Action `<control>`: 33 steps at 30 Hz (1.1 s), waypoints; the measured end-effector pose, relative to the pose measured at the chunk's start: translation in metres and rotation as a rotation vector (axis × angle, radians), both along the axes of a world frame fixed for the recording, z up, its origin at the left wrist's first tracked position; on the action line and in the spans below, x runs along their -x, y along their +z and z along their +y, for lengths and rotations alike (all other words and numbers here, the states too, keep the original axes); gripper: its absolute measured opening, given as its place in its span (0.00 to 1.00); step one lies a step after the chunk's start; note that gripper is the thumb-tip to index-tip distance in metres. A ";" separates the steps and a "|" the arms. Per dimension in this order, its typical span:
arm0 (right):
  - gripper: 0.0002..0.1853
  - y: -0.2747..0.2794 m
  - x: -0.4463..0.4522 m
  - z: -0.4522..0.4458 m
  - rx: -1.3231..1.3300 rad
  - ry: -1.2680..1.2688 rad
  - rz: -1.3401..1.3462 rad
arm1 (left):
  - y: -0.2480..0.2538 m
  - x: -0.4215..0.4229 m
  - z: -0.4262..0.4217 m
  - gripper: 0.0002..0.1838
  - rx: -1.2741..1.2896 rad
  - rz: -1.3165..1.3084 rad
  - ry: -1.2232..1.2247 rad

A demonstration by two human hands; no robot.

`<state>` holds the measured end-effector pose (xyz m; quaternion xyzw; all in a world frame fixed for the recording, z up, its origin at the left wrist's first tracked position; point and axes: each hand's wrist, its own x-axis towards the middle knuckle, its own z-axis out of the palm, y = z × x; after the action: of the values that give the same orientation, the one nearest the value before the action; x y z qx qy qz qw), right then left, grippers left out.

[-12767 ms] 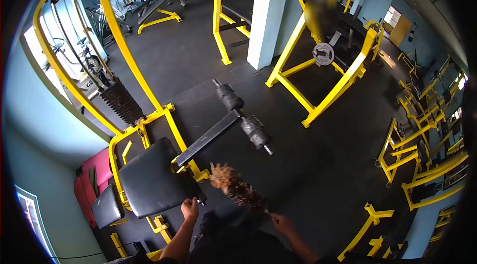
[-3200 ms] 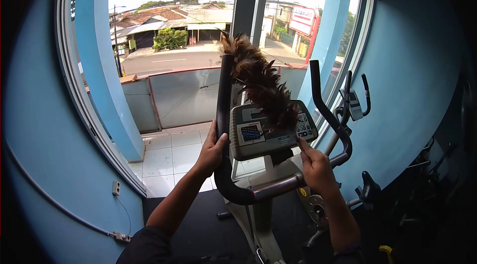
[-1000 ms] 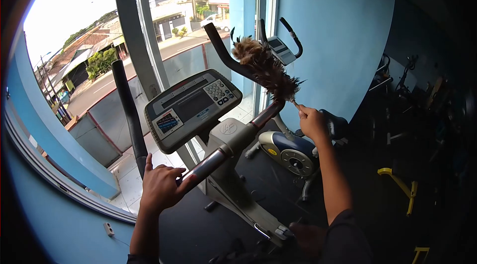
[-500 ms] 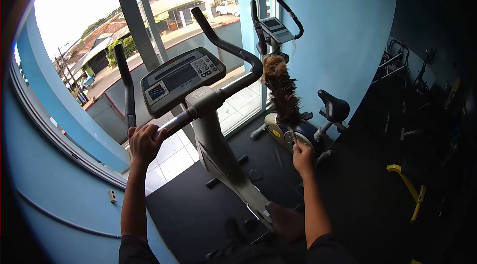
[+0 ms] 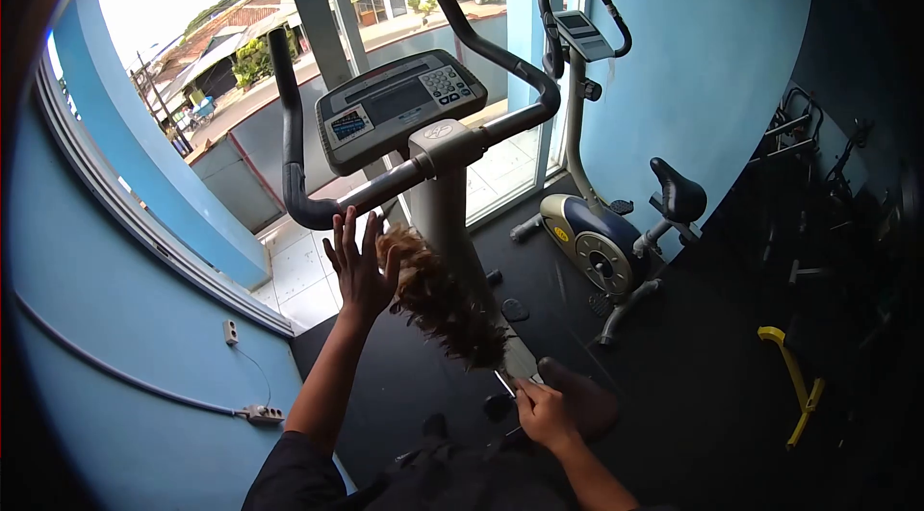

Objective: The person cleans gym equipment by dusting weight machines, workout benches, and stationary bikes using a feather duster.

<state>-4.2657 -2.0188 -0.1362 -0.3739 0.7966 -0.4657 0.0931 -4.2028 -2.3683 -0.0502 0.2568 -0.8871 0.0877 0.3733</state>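
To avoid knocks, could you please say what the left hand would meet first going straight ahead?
The left hand would probably meet the nearer bike's handlebar first, though any gap between them is unclear.

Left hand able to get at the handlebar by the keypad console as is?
Likely yes: the left hand is open, fingertips apparently right by the handlebar, nothing visibly between. The feather duster sits beside that hand, not blocking it.
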 end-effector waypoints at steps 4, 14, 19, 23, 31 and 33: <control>0.15 0.044 0.021 -0.028 -0.088 -0.069 0.205 | 0.018 -0.007 -0.014 0.37 -0.077 0.287 0.090; 0.19 -0.026 0.029 -0.130 -0.658 -0.108 0.336 | -0.024 -0.006 -0.099 0.49 -0.471 0.742 -0.709; 0.19 -0.052 0.054 -0.178 -0.665 -0.154 0.426 | -0.049 -0.029 -0.114 0.42 -0.682 0.699 -0.692; 0.20 -0.068 0.081 -0.226 -0.728 -0.091 0.470 | -0.121 -0.063 -0.119 0.36 -1.047 0.660 -0.436; 0.20 -0.187 0.083 -0.305 -1.030 0.124 0.469 | -0.376 -0.194 -0.053 0.40 -1.580 0.148 0.364; 0.21 -0.224 0.079 -0.337 -1.215 0.234 0.524 | -0.408 -0.225 -0.034 0.42 -1.691 0.137 0.423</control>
<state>-4.3449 -2.3558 -0.3598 -0.4395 0.8678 0.1845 0.1405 -3.9779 -2.4024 -0.4585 0.6115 -0.5642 -0.5480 0.0862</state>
